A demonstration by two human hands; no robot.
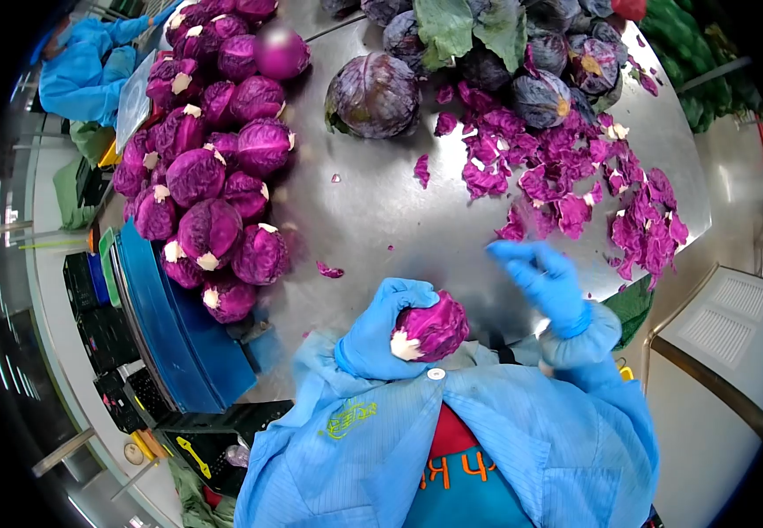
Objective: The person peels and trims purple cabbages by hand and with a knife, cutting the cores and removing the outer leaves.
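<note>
A small peeled purple cabbage point(434, 327) with a white cut stem end rests in my left hand point(378, 330), close to my chest. Blue gloves cover both hands. To the right, my right hand point(540, 277) is raised near the table's front edge, its fingers stretched toward the loose purple leaves point(566, 211); I see nothing held in it. Peeled cabbages point(211, 231) are heaped on the left side of the metal table point(364, 202). A larger unpeeled cabbage point(374, 95) sits beyond my hands, with more unpeeled ones behind the leaf pile.
Blue plastic panels point(175, 326) and black crates point(104, 334) stand left of the table. Another person point(91, 75) in blue clothing is at the upper left. Green netting point(685, 62) lies at the upper right, and a pale vented panel point(729, 308) stands at the right.
</note>
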